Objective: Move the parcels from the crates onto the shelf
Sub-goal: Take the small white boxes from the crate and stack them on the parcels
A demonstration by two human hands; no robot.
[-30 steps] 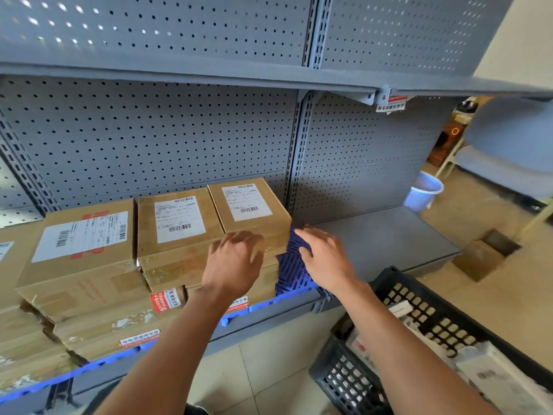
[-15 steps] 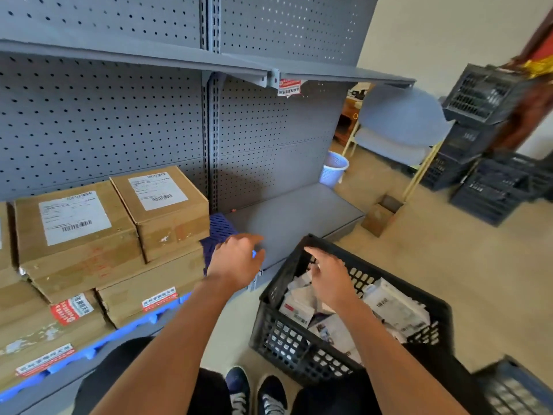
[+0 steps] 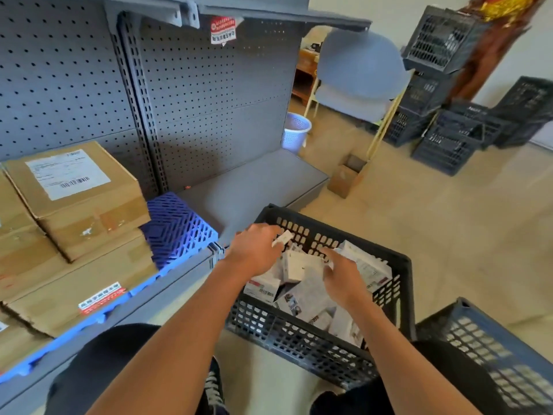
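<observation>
A black crate (image 3: 299, 333) stands on the floor in front of me, filled with several white parcels (image 3: 294, 266). Both my hands are inside it. My left hand (image 3: 254, 250) hovers over the parcels near the crate's far left corner, fingers bent, next to a small white parcel (image 3: 282, 238). My right hand (image 3: 341, 274) reaches down onto the pile, fingers apart, with nothing gripped. Just beyond the crate lies the bare section of the grey shelf (image 3: 248, 187). Brown cardboard boxes (image 3: 74, 187) are stacked on the shelf's left section.
A blue plastic grid mat (image 3: 176, 226) lies under the cardboard boxes. A second dark crate (image 3: 484, 348) stands at my right. At the back right are stacked crates (image 3: 449, 130), a grey chair (image 3: 362, 70), a pale waste basket (image 3: 294, 133) and a small open carton (image 3: 344, 178).
My view swung right and down from the stacked cardboard boxes to the black crate. Both hands left the boxes and moved down into the crate over the white parcels.
</observation>
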